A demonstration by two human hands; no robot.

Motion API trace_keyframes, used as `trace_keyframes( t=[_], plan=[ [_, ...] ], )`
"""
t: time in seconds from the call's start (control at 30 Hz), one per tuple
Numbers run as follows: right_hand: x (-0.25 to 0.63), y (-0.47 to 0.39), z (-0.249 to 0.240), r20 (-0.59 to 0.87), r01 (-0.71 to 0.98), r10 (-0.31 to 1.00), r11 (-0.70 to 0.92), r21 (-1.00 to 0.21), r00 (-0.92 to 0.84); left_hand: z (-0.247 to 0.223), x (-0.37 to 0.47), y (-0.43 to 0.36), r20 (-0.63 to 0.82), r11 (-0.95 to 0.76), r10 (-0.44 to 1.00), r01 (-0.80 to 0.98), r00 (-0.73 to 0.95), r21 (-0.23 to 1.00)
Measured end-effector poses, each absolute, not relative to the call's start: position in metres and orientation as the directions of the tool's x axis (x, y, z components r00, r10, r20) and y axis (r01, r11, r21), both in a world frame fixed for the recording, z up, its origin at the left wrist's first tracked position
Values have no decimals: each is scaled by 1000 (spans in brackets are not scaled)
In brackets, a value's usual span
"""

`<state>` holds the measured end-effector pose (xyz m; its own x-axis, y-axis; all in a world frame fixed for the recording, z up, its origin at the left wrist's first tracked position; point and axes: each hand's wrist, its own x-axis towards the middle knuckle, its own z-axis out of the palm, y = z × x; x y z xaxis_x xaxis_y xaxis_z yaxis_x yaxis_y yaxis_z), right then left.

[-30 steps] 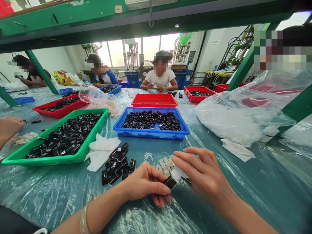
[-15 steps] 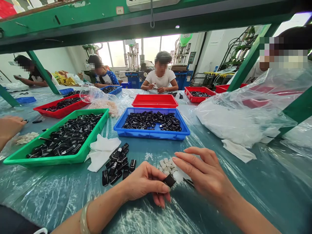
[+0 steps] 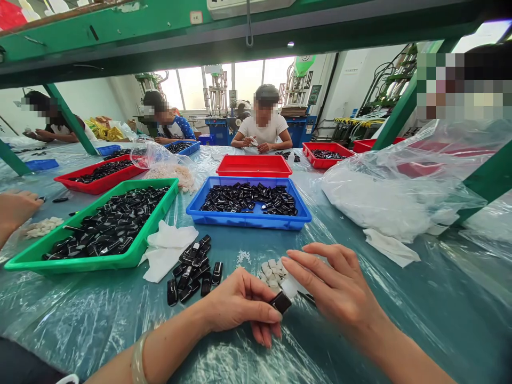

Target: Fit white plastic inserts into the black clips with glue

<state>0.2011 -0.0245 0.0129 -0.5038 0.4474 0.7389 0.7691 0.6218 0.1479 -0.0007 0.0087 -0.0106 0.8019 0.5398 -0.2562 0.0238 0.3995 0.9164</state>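
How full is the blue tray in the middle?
Partly full: black pieces lie heaped in the blue tray, but some blue shows between them.

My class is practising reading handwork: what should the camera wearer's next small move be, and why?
Probably a light wipe of the black part with the white piece. The left hand pinches the part, and the white piece lies just beside its end, near the right hand. Whether they touch is hard to tell.

Green beam [image 3: 152,29]: overhead, above the hands [image 3: 242,304]
Co-workers [image 3: 262,128]: 4, beyond the hands
Fan [image 3: 241,110]: far beyond the hands
Yellow heap [image 3: 104,129]: far beyond, left of the hands
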Motion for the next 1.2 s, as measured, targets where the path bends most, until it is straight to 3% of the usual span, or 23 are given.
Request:
trace_keyframes(
  t=[0.57,0.93,1.2],
  plan=[
    [201,-24,16,757,759,457,646,78,-467,-9,-1,10,-240,406,577,-19,781,914],
    [202,-25,14,741,763,444,630,141,-503,-11,1,8,-254,418,537,7,804,908],
    [200,-25,15,766,775,450,625,96,-459,-9,1,6,-262,422,550,7,793,907]
  ],
)
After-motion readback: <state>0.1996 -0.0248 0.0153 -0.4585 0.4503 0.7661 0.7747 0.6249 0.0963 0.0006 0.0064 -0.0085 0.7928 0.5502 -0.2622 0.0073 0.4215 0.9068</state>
